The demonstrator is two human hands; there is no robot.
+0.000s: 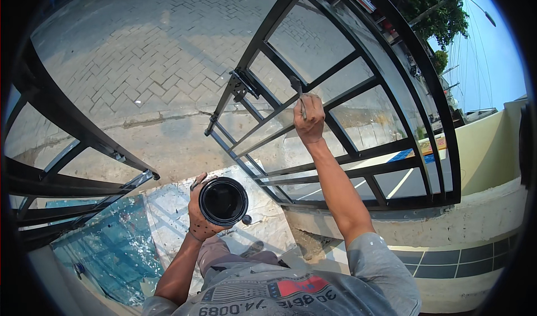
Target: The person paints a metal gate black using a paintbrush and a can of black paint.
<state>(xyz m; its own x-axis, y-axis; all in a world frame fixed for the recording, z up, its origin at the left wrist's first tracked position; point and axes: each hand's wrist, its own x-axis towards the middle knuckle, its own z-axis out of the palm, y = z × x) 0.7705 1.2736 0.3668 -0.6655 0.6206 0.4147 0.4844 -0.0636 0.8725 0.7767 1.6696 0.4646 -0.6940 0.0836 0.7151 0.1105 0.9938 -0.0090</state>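
Observation:
My left hand [200,215], spotted with dark paint, holds an open can of black paint [223,201] in front of my body. In my right hand [310,116] is a paintbrush [297,86], gripped by its handle. Its dark bristles are at a bar of the black metal gate [335,70], near a joint of two bars. Whether the bristles press on the metal I cannot tell. A latch [244,85] is on the gate's near upright. Most of the brush handle is hidden by my fingers.
Another black metal gate leaf [79,119] stands on the left. Below lie a paint-spattered white sheet [251,202] and a blue sheet [113,240]. A low concrete wall [419,226] runs along the right. Beyond the gate is a paved street [147,56].

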